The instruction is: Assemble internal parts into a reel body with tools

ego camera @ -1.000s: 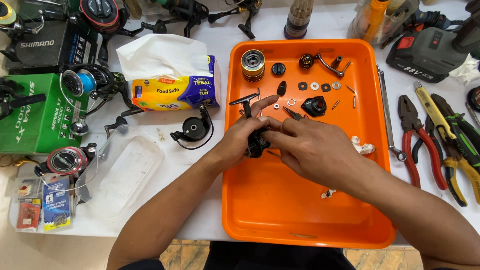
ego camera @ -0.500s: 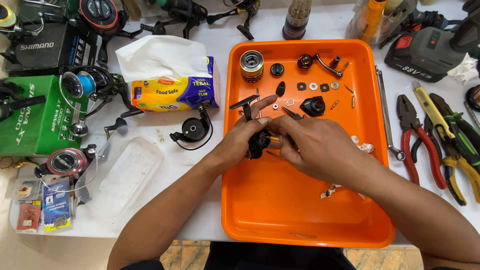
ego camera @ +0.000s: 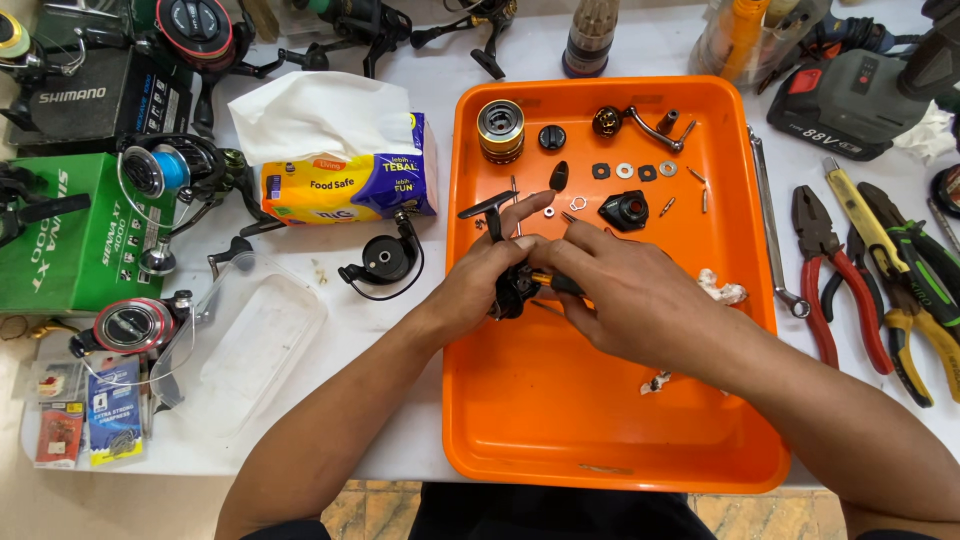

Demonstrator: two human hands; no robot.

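Both my hands meet over the orange tray (ego camera: 600,440). My left hand (ego camera: 480,280) grips a black fishing reel body (ego camera: 515,290), and my right hand (ego camera: 625,290) pinches a small brass-coloured part at the body's right side. Loose reel parts lie at the back of the tray: a gold spool (ego camera: 500,130), a black knob (ego camera: 551,137), a crank handle (ego camera: 640,122), several washers (ego camera: 635,171) and a black side cover (ego camera: 626,210).
A tissue pack (ego camera: 340,165) and a black rotor part (ego camera: 385,260) lie left of the tray. Other reels, green and black boxes and a clear plastic lid (ego camera: 245,340) fill the left. Pliers (ego camera: 835,280), cutters and a wrench (ego camera: 772,230) lie to the right, a cordless tool (ego camera: 860,85) behind.
My hands have stayed over the same spot on the tray; the fingers of my right hand have shifted slightly on the reel body.
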